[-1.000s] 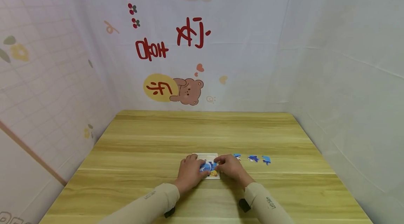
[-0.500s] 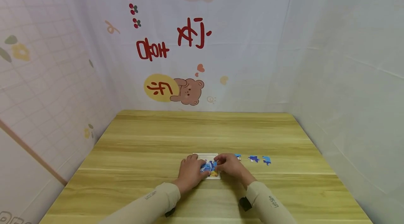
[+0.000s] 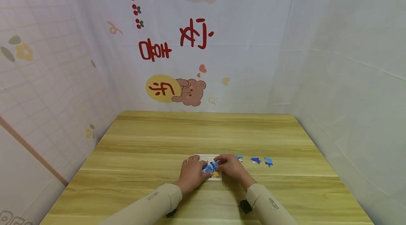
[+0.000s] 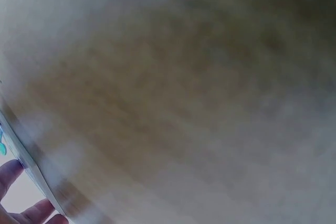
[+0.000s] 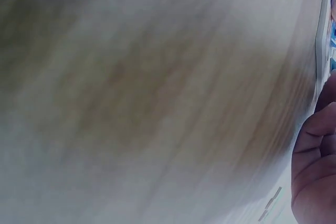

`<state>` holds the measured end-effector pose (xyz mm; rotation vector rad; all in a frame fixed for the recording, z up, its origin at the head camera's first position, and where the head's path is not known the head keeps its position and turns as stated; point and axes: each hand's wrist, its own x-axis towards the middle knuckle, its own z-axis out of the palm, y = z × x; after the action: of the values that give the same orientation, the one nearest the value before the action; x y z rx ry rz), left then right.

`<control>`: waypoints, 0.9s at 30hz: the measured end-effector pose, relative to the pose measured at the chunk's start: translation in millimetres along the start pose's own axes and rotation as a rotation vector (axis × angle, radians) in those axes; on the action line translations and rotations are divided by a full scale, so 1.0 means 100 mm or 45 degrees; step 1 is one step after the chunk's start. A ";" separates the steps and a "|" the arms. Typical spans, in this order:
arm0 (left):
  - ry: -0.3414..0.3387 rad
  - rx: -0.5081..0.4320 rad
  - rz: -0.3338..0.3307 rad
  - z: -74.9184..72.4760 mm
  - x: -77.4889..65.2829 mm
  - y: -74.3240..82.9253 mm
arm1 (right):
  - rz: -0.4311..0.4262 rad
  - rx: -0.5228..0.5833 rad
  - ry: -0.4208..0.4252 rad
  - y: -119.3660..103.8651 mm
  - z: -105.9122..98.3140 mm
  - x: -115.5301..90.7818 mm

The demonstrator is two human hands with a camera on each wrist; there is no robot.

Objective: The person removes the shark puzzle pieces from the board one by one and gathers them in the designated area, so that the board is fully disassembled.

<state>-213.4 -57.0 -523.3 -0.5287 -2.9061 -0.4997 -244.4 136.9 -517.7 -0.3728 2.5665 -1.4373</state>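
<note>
Puzzle tray [image 3: 207,158] flat on wood-grain table [image 3: 152,147], centred in front of the person, btwn both hands. Joined pieces [image 3: 208,168] sit in its near part, blue/white w/ some yellow; pale base shows along far side.

L hand [image 3: 192,171]: fingers spread loosely over tray's L side, thumb & forefinger tips reaching onto the pieces. Not curled round anything. My read: acts as a brace, so tray & laid pieces don't slide while the other hand works.

R hand [image 3: 232,167]: narrow, thumb & forefinger nearly together at tray's R edge, w/ blue piece [image 3: 216,164] at the tips. Looks like a pinch, but contact is tiny in head view & wrist cams show mostly blurred tabletop. Tip grip makes sense for a thin, small part next to a raised rim.

Three loose pieces in rough row R of tray: one [image 3: 239,158] just beyond R hand, partly hidden by it; mid one [image 3: 255,160]; outer one [image 3: 268,161]. Apart from each other, prob. so each lifts singly, on the R hand's side for short reach.
</note>
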 end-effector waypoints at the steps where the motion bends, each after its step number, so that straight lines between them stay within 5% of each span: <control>1: 0.000 0.004 0.001 0.00 0.00 0.00 | -0.005 -0.011 -0.004 0.01 -0.01 0.00; 12: -0.001 0.009 -0.002 -0.03 -0.01 0.01 | -0.014 0.080 0.019 0.03 -0.07 -0.05; 27: 0.020 -0.014 -0.018 -0.04 0.08 0.10 | 0.149 0.242 -0.052 0.23 -0.59 -0.17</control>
<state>-217.3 -47.3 -515.0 -0.5042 -2.8957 -0.5192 -247.4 201.3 -506.0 -0.2177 2.3517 -1.5958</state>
